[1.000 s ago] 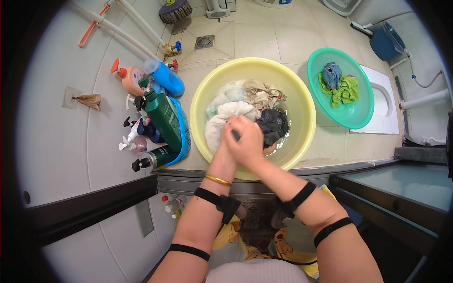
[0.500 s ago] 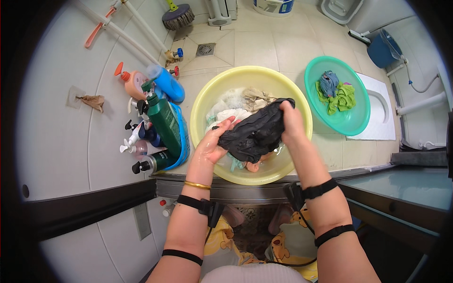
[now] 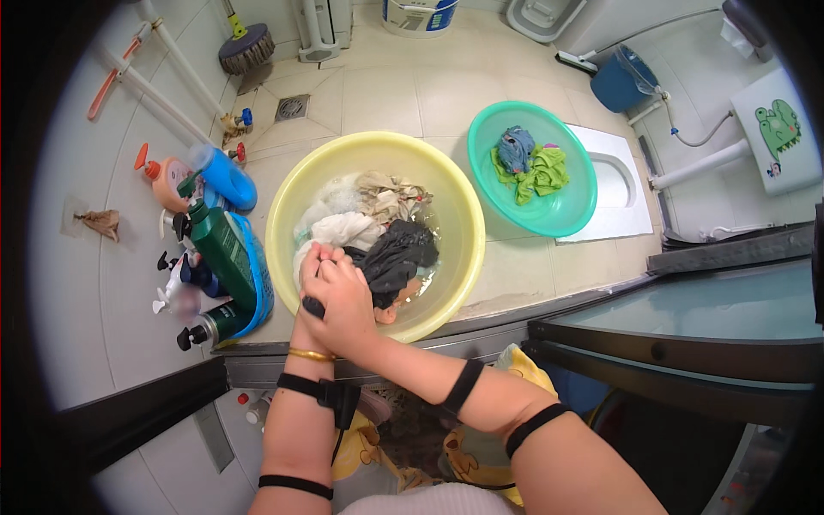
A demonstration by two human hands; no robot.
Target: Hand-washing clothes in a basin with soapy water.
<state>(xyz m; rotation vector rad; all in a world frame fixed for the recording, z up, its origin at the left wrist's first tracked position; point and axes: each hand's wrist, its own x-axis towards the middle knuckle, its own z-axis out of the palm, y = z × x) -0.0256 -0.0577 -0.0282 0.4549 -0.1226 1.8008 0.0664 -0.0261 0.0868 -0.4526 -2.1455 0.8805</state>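
Observation:
My left hand [image 3: 314, 265] and my right hand [image 3: 345, 298] are together over the front left of a pale yellow basin [image 3: 470, 230]. The right one lies across the left, and both are closed around a wet black cloth [image 3: 399, 255]. Most of this cloth spreads to the right of my fingers, low in the basin, and a dark end pokes out below the right hand. My left fingers are partly covered by the right hand. Beside the black cloth lie a white cloth [image 3: 345, 230] and a beige cloth [image 3: 384, 196], with suds [image 3: 336, 198] and water around them.
A green basin [image 3: 577, 207] to the right holds a blue cloth [image 3: 517, 149] and a lime-green cloth [image 3: 544, 174]. At the left, a blue basket [image 3: 258, 287] carries several pump bottles. A squat toilet [image 3: 611, 183], a floor drain [image 3: 293, 107] and a glass door [image 3: 687, 309] surround the work.
My hands were apart, spreading the black cloth above the basin. Now they are together at the front left, gripping it bunched, and its loose part has dropped lower. The view has shifted right.

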